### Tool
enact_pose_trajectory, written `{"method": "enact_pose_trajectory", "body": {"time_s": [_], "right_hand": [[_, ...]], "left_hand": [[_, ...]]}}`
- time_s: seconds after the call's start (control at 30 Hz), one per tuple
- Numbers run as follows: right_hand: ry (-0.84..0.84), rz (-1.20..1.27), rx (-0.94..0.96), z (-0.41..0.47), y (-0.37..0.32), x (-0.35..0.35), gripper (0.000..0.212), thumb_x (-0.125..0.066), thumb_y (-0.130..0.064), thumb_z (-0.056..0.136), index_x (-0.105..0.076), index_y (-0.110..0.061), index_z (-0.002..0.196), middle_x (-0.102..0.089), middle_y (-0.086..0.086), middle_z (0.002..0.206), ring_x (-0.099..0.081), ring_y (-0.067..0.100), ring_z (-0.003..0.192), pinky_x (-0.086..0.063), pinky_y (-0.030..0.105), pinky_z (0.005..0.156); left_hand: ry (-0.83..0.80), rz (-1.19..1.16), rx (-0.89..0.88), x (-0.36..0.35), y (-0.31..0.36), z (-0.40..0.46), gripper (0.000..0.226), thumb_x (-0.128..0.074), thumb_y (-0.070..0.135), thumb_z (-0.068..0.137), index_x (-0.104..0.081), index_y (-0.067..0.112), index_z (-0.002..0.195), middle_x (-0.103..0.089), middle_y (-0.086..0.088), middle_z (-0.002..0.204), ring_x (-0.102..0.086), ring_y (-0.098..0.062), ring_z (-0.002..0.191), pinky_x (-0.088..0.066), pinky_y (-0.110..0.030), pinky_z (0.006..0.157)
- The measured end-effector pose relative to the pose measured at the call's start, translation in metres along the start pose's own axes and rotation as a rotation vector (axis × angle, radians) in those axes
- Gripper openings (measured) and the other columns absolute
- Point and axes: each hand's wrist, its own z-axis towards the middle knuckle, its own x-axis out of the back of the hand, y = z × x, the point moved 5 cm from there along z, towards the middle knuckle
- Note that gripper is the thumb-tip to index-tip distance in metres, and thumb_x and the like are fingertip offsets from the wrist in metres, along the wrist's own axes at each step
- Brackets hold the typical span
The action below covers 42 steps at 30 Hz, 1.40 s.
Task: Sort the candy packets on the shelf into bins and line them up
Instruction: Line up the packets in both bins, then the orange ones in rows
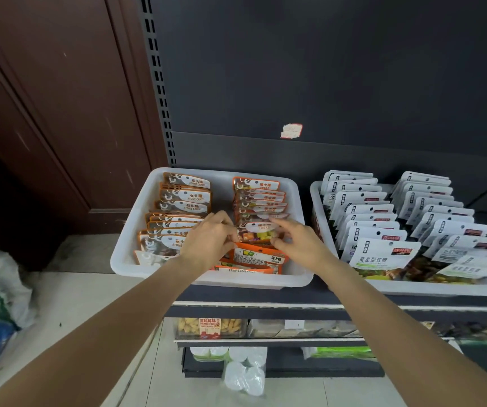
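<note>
The dark shelf (265,295) stood against a dark back panel (324,69), with a brown wooden door (60,98) to its left. On the shelf sat two white bins side by side. The right bin (442,284) held two rows of white candy packets (383,254), standing and leaning back one behind another. The left bin (136,207) was the one I worked in. Along its left side ran a row of orange stone candy packets (186,195), upright and overlapping. Along its right side ran a row of orange sugar packets (258,201), and at the near end of that row several orange packets (258,258) lay flat and loose on the bin floor.

Both my arms reached in over the front rim. My left hand (207,239) had its fingers curled, pinching the left edge of one sugar packet (258,234) with a clear window showing coloured sweets, at the front of the right-hand row. My right hand (298,240) pinched the right edge of the same packet, with the forefinger stretched out over its top. The packet stood nearly upright between my two hands, just above the flat ones.

Below, a lower shelf carried clear boxes of snacks (210,327), and a plastic bag (245,374) lay on the floor.
</note>
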Motion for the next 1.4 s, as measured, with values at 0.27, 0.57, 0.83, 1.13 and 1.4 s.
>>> {"method": "enact_pose_trajectory", "body": {"time_s": [0.27,0.57,0.83,1.13,1.4], "right_hand": [[-0.057,-0.16,-0.02,0.028,-0.005,0.014,0.045,-0.043,-0.018,0.1,-0.037,-0.018,0.145,-0.04,0.005,0.148,-0.043,0.02,0.132,-0.035,0.03,0.107],[-0.09,0.092,0.02,0.01,-0.003,0.014,0.037,-0.054,-0.038,0.093,-0.057,-0.025,0.127,-0.056,-0.003,0.13,-0.054,0.011,0.117,-0.044,0.029,0.101],[0.061,-0.208,0.025,0.014,-0.01,0.024,0.014,-0.065,-0.018,0.088,-0.067,-0.012,0.076,-0.058,-0.002,0.084,-0.056,0.01,0.078,-0.045,0.023,0.072],[0.278,-0.532,-0.147,0.0,-0.019,0.027,0.021,-0.051,-0.022,0.095,-0.068,-0.012,0.089,-0.064,0.005,0.083,-0.061,0.025,0.084,-0.04,0.029,0.061],[0.358,-0.477,-0.347,-0.01,-0.019,0.041,0.017,-0.051,-0.018,0.093,-0.057,-0.008,0.08,-0.06,0.011,0.083,-0.062,0.032,0.082,-0.044,0.032,0.061]], "left_hand": [[-0.227,-0.063,0.083,-0.005,-0.004,0.004,0.008,-0.051,0.022,0.097,-0.057,0.023,0.102,-0.064,-0.003,0.114,-0.063,-0.019,0.1,-0.055,-0.031,0.086],[-0.036,-0.274,0.212,0.007,-0.005,0.019,0.013,-0.051,0.012,0.096,-0.057,0.023,0.092,-0.066,-0.003,0.105,-0.063,-0.018,0.096,-0.055,-0.031,0.084],[0.034,-0.376,0.23,-0.003,0.021,0.036,0.024,-0.058,0.013,0.093,-0.057,0.021,0.115,-0.056,-0.005,0.129,-0.053,-0.024,0.119,-0.043,-0.037,0.103],[0.102,-0.278,0.173,0.003,0.001,0.008,0.022,-0.057,0.015,0.093,-0.051,0.017,0.114,-0.055,-0.003,0.12,-0.054,-0.013,0.105,-0.047,-0.022,0.088],[-0.311,-0.337,-0.021,-0.014,0.024,0.007,0.054,-0.056,0.028,0.094,-0.038,0.019,0.144,-0.041,-0.001,0.147,-0.042,-0.02,0.131,-0.038,-0.034,0.106]]}}
